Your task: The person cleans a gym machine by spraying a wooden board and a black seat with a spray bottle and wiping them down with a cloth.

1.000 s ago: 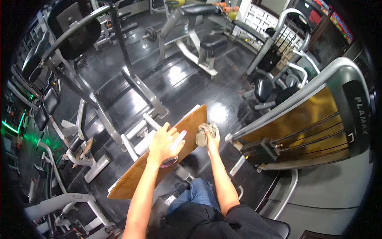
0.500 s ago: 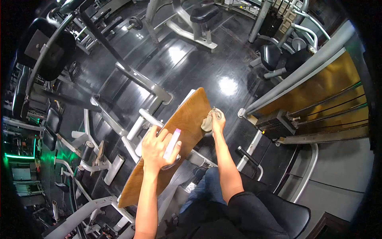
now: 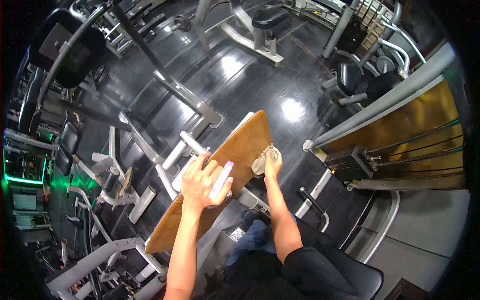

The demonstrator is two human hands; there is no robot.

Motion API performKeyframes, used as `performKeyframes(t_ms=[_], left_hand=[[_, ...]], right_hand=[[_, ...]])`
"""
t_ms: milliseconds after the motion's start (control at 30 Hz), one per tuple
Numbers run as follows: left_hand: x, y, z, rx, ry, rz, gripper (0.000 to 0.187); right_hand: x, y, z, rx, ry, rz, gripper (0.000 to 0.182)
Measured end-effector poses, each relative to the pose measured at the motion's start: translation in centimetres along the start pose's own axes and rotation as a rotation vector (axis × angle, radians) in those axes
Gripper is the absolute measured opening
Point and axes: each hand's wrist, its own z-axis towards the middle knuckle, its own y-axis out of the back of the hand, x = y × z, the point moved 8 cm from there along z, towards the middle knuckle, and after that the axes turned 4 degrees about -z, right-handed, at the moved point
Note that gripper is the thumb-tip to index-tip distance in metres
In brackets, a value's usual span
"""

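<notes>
My left hand (image 3: pixel 202 182) is closed around what looks like a spray bottle (image 3: pixel 221 181), of which a white top with a pink tip shows; its body is mostly hidden by the hand. This hand is over the long wooden board (image 3: pixel 242 142), which slants across the middle of the view. My right hand (image 3: pixel 273 164) grips a crumpled beige cloth (image 3: pixel 259 164) at the board's right edge, near its far end. The cloth appears to touch the wood.
Grey machine frames (image 3: pixel 187 100) surround the board on the left. A weight stack (image 3: pixel 349 162) and a long grey post (image 3: pixel 380 105) stand to the right. Beside my body is a black padded seat (image 3: pixel 367 272). Dark glossy floor (image 3: pixel 250 85) lies beyond the board.
The view has shifted slightly, so the surroundings sit a little differently. My right hand and the cloth have moved slightly down along the board's edge. Both hands keep their holds.
</notes>
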Motion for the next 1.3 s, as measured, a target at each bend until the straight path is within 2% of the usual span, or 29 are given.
performKeyframes(t_ms=[33,67,167,233,267,300,367,433,467,500,567,600,633,700,733,800,833,900,933,967,1033,1100,1167,1300], left_hand=[[0.2,0.0,-0.1,-0.004,0.008,0.004,0.022],[0.0,0.0,-0.1,-0.015,-0.030,-0.002,0.022],[-0.4,0.8,0.5,-0.009,-0.062,-0.031,0.024],[-0.6,1.0,0.5,-0.019,-0.084,-0.061,0.027],[-0.7,1.3,0.5,-0.004,-0.069,-0.111,0.028],[-0.9,1.6,0.3,-0.008,-0.064,-0.098,0.028],[-0.9,2.0,-0.5,-0.049,-0.050,-0.228,0.025],[-1.8,2.1,-2.4,-0.037,0.005,-0.315,0.024],[-2.3,2.1,-3.6,-0.054,0.033,-0.366,0.024],[-2.6,1.8,-4.9,-0.074,0.062,-0.417,0.023],[-2.8,1.0,-8.2,-0.150,0.220,-0.560,0.021],[-2.5,0.1,-9.8,-0.098,0.386,-0.691,0.016],[-3.3,-0.2,-11.3,-0.105,0.394,-0.690,0.016],[-2.5,-2.2,-15.5,-0.168,0.713,-0.901,0.016],[-3.1,-2.5,-16.9,-0.173,0.725,-0.900,0.016],[-3.4,-3.5,-19.9,-0.264,0.897,-1.060,0.019],[-3.8,-4.1,-20.9,-0.275,0.906,-1.061,0.019],[-4.0,-4.7,-23.1,-0.472,0.945,-1.191,0.021],[-4.2,-4.8,-23.8,-0.507,0.978,-1.199,0.021],[-4.2,-4.8,-24.2,-0.523,0.984,-1.196,0.021],[-4.5,-4.9,-25.2,-0.527,1.000,-1.206,0.020],[-4.5,-4.6,-25.4,-0.522,1.020,-1.171,0.022],[-4.4,-3.9,-25.1,-0.522,1.042,-1.131,0.025],[-4.5,-3.7,-25.1,-0.645,1.058,-1.204,0.015]], right_hand=[[0.9,0.2,0.0,0.022,-0.088,-0.016,0.034],[2.2,0.3,-0.6,0.031,-0.083,-0.019,0.034],[6.9,-0.9,-3.0,0.045,0.176,0.129,0.038],[8.9,-1.5,-6.6,0.128,0.277,0.278,0.041],[9.5,-1.4,-8.3,0.138,0.313,0.166,0.042],[9.5,-1.3,-9.5,0.135,0.351,0.190,0.038],[6.6,-1.9,-9.6,0.194,0.299,0.303,0.036],[3.5,-1.8,-8.2,0.183,0.226,0.236,0.035],[0.3,-2.4,-6.6,0.192,0.109,0.378,0.033],[0.0,-1.8,-6.0,0.167,-0.008,0.299,0.031],[-2.0,-2.2,-3.4,0.169,-0.036,0.126,0.031],[0.5,-1.8,-4.2,0.157,-0.086,0.253,0.031],[1.6,-2.2,-4.4,0.165,-0.084,0.247,0.031],[5.3,-3.0,-5.3,0.209,0.196,0.372,0.034],[8.2,-2.8,-7.5,0.252,0.199,0.408,0.035],[10.6,-2.4,-10.6,0.243,0.282,0.300,0.039],[10.5,-2.1,-11.6,0.226,0.293,0.281,0.039],[8.1,-2.6,-11.9,0.258,0.295,0.292,0.039],[6.5,-2.7,-11.7,0.275,0.274,0.355,0.038],[4.8,-2.8,-11.2,0.291,0.252,0.417,0.037],[2.3,-2.2,-9.5,0.242,0.176,0.249,0.035],[-1.9,-2.9,-6.2,0.233,0.021,0.264,0.035],[-0.4,-2.4,-5.4,0.213,-0.048,0.202,0.034],[6.8,-2.2,-9.5,0.166,0.158,0.225,0.040]])
